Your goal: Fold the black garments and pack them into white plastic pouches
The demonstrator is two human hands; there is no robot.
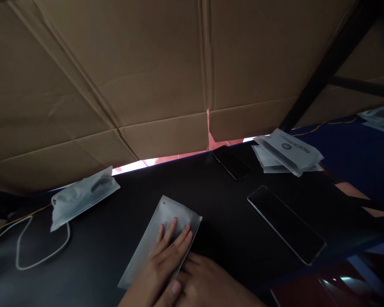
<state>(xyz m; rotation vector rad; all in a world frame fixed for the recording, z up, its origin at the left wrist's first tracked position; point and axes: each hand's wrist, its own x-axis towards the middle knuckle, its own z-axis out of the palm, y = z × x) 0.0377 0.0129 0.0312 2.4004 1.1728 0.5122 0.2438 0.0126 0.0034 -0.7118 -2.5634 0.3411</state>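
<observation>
A frosted plastic pouch (166, 213) with a small hole near its top corner lies at a slant on the black table top, low in the middle of the view. My left hand (164, 258) is spread over it, fingers stretched out flat on its upper face and the thumb reaching toward my other hand. Along the pouch's lower right edge is my right hand (208, 281). Its fingers are curled against that edge, and their tips are partly hidden under the left hand and pouch. What the pouch contains does not show clearly.
Two dark phones, a smaller one (232, 162) and a larger one (286, 224), lie to the right. Printed white pouches (288, 149) are stacked behind them. Another pouch (85, 196) rests on a white cable (41, 263) at left. Cardboard (160, 76) walls the far side.
</observation>
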